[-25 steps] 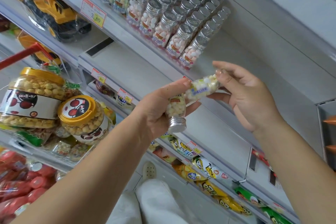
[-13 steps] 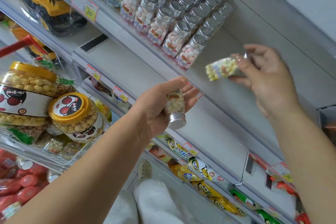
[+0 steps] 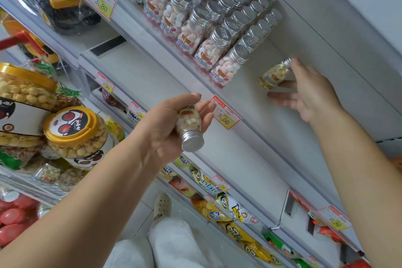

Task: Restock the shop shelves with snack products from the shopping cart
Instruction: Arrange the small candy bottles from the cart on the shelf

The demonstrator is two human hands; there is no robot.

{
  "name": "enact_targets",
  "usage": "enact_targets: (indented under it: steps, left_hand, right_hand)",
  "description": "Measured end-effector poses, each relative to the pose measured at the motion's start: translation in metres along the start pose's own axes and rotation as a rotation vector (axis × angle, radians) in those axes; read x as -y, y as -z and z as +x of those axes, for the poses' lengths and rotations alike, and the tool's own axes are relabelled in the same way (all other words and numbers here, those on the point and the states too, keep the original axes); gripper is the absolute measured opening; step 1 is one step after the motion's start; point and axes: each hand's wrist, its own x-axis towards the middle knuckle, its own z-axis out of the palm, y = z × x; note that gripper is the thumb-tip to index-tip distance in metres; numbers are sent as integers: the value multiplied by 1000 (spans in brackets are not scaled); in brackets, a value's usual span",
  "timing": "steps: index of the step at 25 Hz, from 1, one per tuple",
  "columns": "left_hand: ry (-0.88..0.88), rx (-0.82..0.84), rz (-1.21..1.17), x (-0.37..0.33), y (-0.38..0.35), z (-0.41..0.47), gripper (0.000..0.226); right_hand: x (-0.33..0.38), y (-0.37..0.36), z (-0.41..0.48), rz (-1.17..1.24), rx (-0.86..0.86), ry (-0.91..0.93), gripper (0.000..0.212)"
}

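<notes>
Fingers and thumb of the right hand pinch a small clear silver-capped candy bottle, tilted over the bare white shelf just beside the stocked rows of matching bottles, while the left hand grips a second bottle cap-down, seemingly next in line.

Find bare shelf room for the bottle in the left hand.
Free: the shelf strip right of the last bottle row, bordered by the 3.00 price tag in front and the back wall; only the right hand and its bottle sit there. Crowded: everything left, packed bottle rows.
</notes>
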Motion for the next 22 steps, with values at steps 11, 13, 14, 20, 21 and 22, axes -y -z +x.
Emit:
enact_targets:
  steps: [11, 13, 14, 20, 21, 22]
  left_hand:
    - [-22, -41, -64, -17, 10, 11, 14]
    - [-26, -44, -73, -18, 13, 13, 18]
    - [-30, -47, -74, -20, 14, 14, 22]
    - [-71, -66, -76, -29, 16, 17, 30]
    - [-74, -66, -79, -30, 17, 17, 30]
    - [-74, -66, -79, -30, 17, 17, 30]
  right_hand:
    - [41, -19, 97, 290, -79, -31, 16]
    - [49, -26, 108, 257, -96, -27, 16]
    - [52, -30, 112, 221, -97, -29, 16]
    - [66, -50, 119, 50, -32, -29, 24]
    - [67, -51, 120, 57, -18, -20, 23]
    - [67, -52, 120, 74, -11, -14, 22]
